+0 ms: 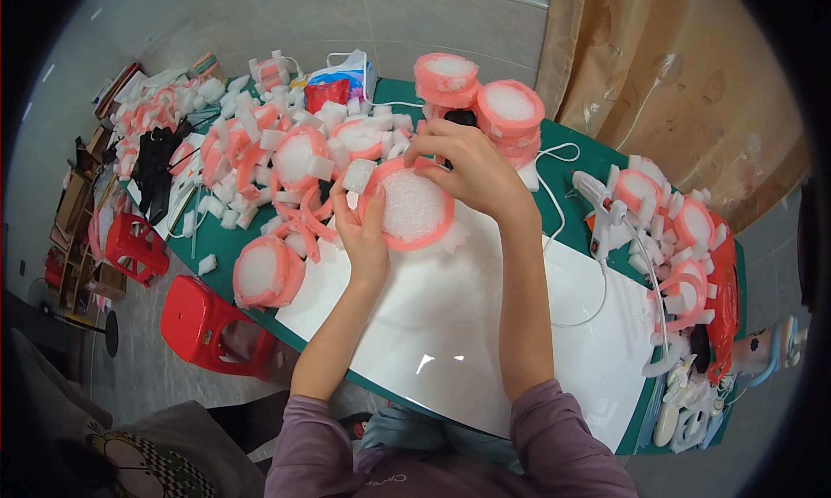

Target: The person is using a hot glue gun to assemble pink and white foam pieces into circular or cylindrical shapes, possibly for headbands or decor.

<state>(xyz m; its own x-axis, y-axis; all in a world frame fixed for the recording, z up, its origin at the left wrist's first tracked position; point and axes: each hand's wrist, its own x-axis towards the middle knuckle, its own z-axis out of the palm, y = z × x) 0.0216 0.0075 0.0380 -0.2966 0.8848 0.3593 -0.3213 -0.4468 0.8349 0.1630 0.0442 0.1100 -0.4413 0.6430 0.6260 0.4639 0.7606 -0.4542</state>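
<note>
A round white foam disc with a pink foam rim (414,207) is held up above the white board, its face toward me. My left hand (362,238) grips its left edge, the thumb lying along the rim. Right by those fingertips is a white foam block (358,176); I cannot tell whether it is stuck to the rim. My right hand (472,164) reaches over from the right with bent fingers pinching the disc's upper rim. What lies under those fingertips is hidden.
A glossy white board (433,325) covers the front of the green table (227,268). Foam pieces heap at the left, with a pink-rimmed disc (268,273) nearby. Stacked discs (509,108) stand behind. A corded white glue gun (599,212) is at right. Red stools (203,320) stand left.
</note>
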